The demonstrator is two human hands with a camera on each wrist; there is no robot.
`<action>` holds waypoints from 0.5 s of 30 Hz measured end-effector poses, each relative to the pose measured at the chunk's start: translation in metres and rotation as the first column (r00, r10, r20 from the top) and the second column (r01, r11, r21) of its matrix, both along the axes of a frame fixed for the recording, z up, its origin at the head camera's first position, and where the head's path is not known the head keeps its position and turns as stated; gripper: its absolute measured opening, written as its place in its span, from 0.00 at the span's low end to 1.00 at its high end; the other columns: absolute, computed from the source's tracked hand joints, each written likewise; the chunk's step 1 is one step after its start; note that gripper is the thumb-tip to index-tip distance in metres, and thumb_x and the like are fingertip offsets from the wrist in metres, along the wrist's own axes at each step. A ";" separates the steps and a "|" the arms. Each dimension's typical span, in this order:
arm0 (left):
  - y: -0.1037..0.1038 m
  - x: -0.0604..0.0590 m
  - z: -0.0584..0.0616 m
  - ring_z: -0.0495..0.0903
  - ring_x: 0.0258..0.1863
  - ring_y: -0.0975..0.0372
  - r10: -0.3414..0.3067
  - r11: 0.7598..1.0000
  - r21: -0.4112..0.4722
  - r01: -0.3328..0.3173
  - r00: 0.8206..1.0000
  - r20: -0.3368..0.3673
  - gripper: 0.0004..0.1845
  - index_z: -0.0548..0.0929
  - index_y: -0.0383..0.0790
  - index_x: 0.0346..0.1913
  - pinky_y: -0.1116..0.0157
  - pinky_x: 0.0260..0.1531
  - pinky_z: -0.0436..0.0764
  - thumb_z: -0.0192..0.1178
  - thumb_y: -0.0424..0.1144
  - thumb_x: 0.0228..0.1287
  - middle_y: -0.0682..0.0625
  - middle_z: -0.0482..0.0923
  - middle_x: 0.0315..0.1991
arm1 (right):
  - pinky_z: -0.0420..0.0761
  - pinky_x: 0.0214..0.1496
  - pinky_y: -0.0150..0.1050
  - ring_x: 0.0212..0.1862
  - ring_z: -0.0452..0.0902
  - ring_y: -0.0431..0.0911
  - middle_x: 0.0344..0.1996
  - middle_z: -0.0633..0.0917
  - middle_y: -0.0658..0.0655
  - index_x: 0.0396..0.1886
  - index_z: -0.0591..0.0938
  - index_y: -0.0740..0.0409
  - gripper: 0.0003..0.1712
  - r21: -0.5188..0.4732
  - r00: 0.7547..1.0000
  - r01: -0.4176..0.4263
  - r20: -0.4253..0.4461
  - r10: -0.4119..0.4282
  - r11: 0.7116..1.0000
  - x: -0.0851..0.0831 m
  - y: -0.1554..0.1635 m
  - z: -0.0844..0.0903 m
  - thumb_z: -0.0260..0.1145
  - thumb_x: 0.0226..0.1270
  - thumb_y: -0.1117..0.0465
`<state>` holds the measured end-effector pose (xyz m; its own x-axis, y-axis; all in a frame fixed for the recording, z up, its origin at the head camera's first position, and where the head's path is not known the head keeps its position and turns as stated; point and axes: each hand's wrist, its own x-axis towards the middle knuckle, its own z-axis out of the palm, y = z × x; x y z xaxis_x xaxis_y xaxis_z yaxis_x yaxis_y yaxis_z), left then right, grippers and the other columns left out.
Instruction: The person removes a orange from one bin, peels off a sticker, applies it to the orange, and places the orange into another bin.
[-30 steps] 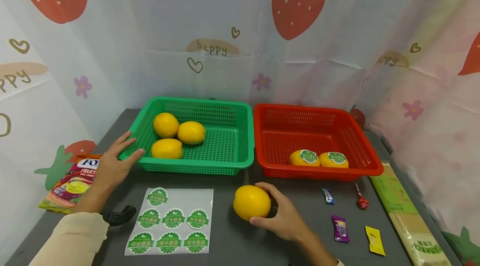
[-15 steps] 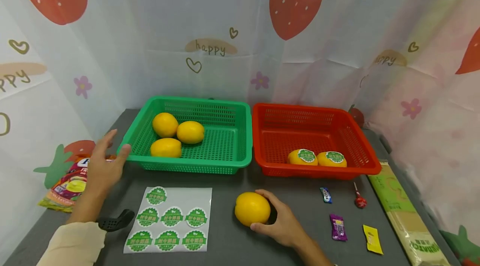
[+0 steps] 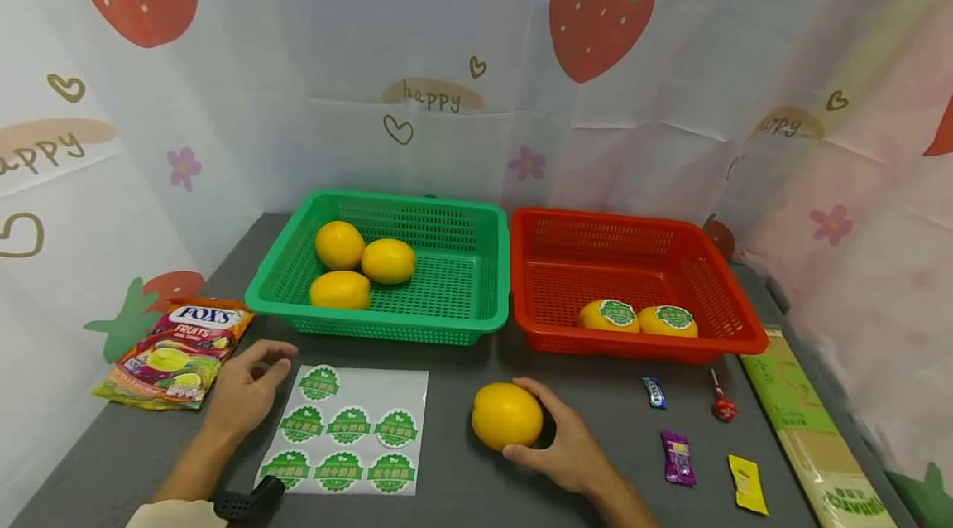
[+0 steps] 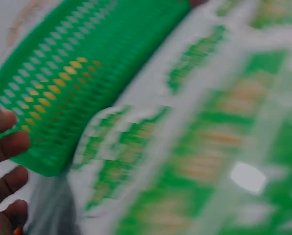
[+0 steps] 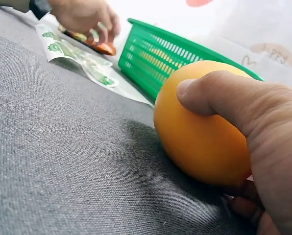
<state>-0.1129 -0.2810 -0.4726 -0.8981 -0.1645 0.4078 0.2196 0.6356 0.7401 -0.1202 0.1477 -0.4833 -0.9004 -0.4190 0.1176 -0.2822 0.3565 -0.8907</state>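
Observation:
My right hand (image 3: 562, 441) grips a yellow lemon (image 3: 506, 416) low over the grey table, thumb on its near side. In the right wrist view, the thumb lies across the lemon (image 5: 200, 142) and the other fingers are partly hidden behind it. My left hand (image 3: 249, 387) holds nothing and hovers by the upper left edge of a white sticker sheet (image 3: 380, 386), fingers loosely bent. Several round green stickers (image 3: 348, 425) lie on that sheet. Blurred stickers fill much of the left wrist view, with left fingertips (image 4: 13, 147) near the green basket (image 4: 53, 161).
Behind, a green basket (image 3: 387, 328) holds 3 plain lemons (image 3: 389, 261). Beside it, a red basket (image 3: 633, 346) holds 2 lemons (image 3: 610, 315) with stickers. A candy bag (image 3: 179, 358) lies left; small sweets (image 3: 678, 458), a lollipop (image 3: 723, 406) and a long flat packet (image 3: 811, 429) lie right.
My left hand has left the green basket's left rim and come down and nearer, to the sticker sheet. The lemon in my right hand has lowered slightly.

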 end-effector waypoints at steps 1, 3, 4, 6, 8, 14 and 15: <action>0.002 -0.001 -0.004 0.74 0.35 0.65 -0.019 0.999 -0.034 0.020 0.999 0.026 0.09 0.83 0.34 0.46 0.70 0.35 0.72 0.55 0.27 0.67 0.45 0.82 0.40 | 0.58 0.65 0.61 0.61 0.68 0.47 0.62 0.73 0.48 0.68 0.69 0.47 0.45 0.003 1.000 0.001 -0.001 -0.001 1.000 0.000 0.000 0.000 0.79 0.50 0.50; 0.005 -0.003 -0.009 0.75 0.36 0.61 -0.044 0.996 -0.076 0.048 0.997 0.061 0.11 0.83 0.34 0.47 0.65 0.35 0.74 0.56 0.26 0.65 0.44 0.81 0.41 | 0.58 0.65 0.60 0.60 0.68 0.47 0.62 0.73 0.48 0.68 0.69 0.47 0.45 0.011 1.000 0.005 -0.004 -0.005 1.000 0.000 0.000 -0.001 0.79 0.50 0.49; 0.006 -0.005 -0.011 0.75 0.35 0.59 -0.046 0.994 -0.092 0.053 0.996 0.073 0.12 0.83 0.34 0.48 0.63 0.35 0.75 0.56 0.26 0.64 0.44 0.81 0.41 | 0.58 0.65 0.60 0.60 0.68 0.47 0.62 0.73 0.48 0.68 0.69 0.47 0.45 0.014 1.000 0.007 -0.004 -0.007 1.000 0.000 0.000 -0.001 0.79 0.50 0.49; 0.007 -0.007 -0.013 0.75 0.36 0.57 -0.051 0.992 -0.107 0.061 0.994 0.097 0.12 0.82 0.34 0.49 0.59 0.36 0.75 0.57 0.27 0.63 0.44 0.81 0.41 | 0.59 0.65 0.60 0.60 0.68 0.46 0.62 0.73 0.47 0.68 0.69 0.47 0.46 0.022 1.000 0.010 -0.007 -0.009 1.000 0.000 0.000 -0.001 0.79 0.49 0.48; 0.009 -0.009 -0.014 0.75 0.37 0.55 -0.056 0.990 -0.124 0.072 0.990 0.129 0.12 0.82 0.32 0.49 0.55 0.37 0.74 0.58 0.29 0.63 0.44 0.80 0.41 | 0.59 0.64 0.60 0.59 0.69 0.46 0.62 0.74 0.47 0.68 0.69 0.48 0.46 0.026 1.000 0.011 -0.009 -0.011 1.000 0.000 0.001 -0.002 0.79 0.49 0.48; 0.012 -0.011 -0.016 0.73 0.43 0.48 -0.076 0.975 -0.193 0.111 0.981 0.179 0.15 0.83 0.29 0.50 0.46 0.44 0.71 0.64 0.32 0.61 0.40 0.77 0.43 | 0.59 0.64 0.60 0.59 0.69 0.46 0.61 0.74 0.47 0.68 0.69 0.48 0.46 0.027 1.000 0.014 -0.008 -0.014 1.000 0.000 0.001 -0.002 0.79 0.49 0.49; 0.013 -0.011 -0.016 0.73 0.44 0.47 -0.078 0.973 -0.203 0.113 0.982 0.174 0.14 0.83 0.30 0.49 0.45 0.44 0.70 0.65 0.32 0.60 0.41 0.77 0.43 | 0.59 0.64 0.60 0.59 0.69 0.46 0.61 0.74 0.47 0.68 0.69 0.48 0.46 0.026 1.000 0.014 -0.008 -0.014 1.000 0.000 0.000 -0.002 0.79 0.49 0.49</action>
<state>-0.1238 -0.2684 -0.4887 -0.9628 -0.0013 0.2704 0.1738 0.7629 0.6227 -0.1202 0.1481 -0.4854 -0.9051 -0.4095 0.1141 -0.2842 0.3834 -0.8788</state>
